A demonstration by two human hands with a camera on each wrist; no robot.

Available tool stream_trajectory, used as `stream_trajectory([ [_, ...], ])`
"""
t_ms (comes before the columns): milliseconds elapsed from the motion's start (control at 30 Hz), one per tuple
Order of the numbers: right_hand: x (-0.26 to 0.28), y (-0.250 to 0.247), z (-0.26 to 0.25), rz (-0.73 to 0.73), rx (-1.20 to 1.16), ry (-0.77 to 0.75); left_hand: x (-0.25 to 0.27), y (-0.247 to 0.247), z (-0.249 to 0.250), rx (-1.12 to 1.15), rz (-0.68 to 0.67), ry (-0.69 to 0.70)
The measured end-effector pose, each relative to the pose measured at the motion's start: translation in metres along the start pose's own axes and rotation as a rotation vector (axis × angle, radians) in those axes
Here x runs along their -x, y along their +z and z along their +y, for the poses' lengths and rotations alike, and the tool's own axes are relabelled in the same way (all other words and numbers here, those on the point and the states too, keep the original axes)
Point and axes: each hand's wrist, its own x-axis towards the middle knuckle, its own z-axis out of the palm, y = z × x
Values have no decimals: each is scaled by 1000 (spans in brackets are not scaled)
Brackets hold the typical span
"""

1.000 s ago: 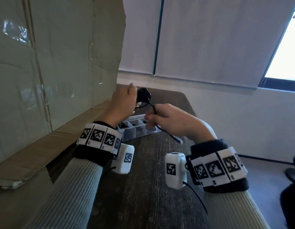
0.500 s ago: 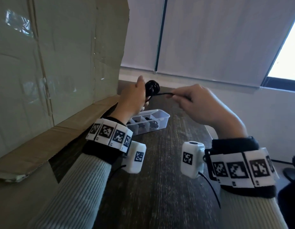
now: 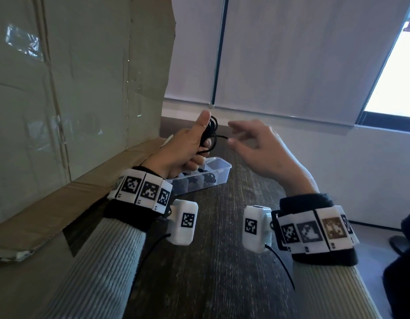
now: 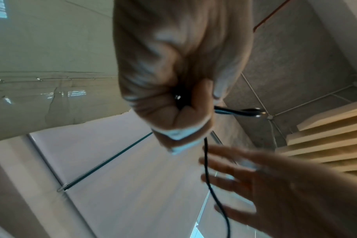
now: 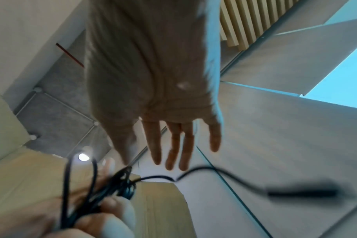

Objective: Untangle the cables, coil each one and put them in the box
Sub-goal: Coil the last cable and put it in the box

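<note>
Head view, frame centre: left hand (image 3: 183, 146) clenched around coiled black cable (image 3: 211, 132); right hand (image 3: 259, 148) beside it, fingers spread, grasping nothing.

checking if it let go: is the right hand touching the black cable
Apart. In the right wrist view the right hand has straight, spread fingers with background showing between them and the black cable, which the left hand grips.
</note>
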Motion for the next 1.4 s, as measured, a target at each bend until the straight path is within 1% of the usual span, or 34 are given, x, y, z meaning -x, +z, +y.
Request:
stream_trajectory([
  [67,2,-1,-12,58,-183,-73,-1,-2,-1,27,42,-2],
  [133,4,-1,-19,45,-295,-120,-2,-4,-2,31,54,1],
  [267,2,8,-18,24,-416,-124,-2,-3,-7,-154,-13,12],
  [333,1,11,-18,51,-450,-129,0,2,-10,-168,-80,4],
  [400,1,10,-20,87,-523,-115,1,7,-9,-125,-139,3],
  [533,2,6,-18,149,-678,-20,5,7,-5,-94,-222,55],
  [633,2,2,-15,177,-717,23,11,3,0,-218,-234,106],
  [700,2,0,-13,173,-726,34,13,2,0,-243,-260,147],
  [767,1,1,-12,195,-682,30,13,4,1,-203,-271,167],
  [800,0,2,-11,217,-621,24,12,4,1,-186,-260,171],
  [867,-3,6,-11,235,-420,21,9,4,0,-155,-216,172],
  [900,-5,8,-10,203,-327,38,8,1,-1,-142,-189,173],
  [1000,-4,12,-7,-20,-203,162,5,-10,-3,-119,-96,184],
  [1033,-3,13,-9,-65,-180,165,4,-12,-3,-105,-56,180],
  [1100,-1,13,-14,-74,-69,96,2,-14,-5,-104,37,145],
  [1133,0,11,-18,-69,38,57,1,-14,-5,-170,80,117],
  [1167,2,8,-23,-76,164,27,0,-14,-6,-310,115,84],
  [1200,4,5,-28,-90,275,-2,0,-13,-6,-509,132,48],
  [1233,7,1,-32,-114,335,-38,0,-12,-6,-732,131,18],
  [1267,9,-3,-36,-153,343,-82,2,-7,-6,-938,119,5],
  [1300,11,-4,-38,-202,321,-128,4,0,-5,-1081,108,5],
  [1333,13,-5,-40,-248,300,-167,4,8,-8,-1143,87,10],
  [1400,13,-6,-41,-302,309,-193,2,24,-13,-1136,5,22],
])
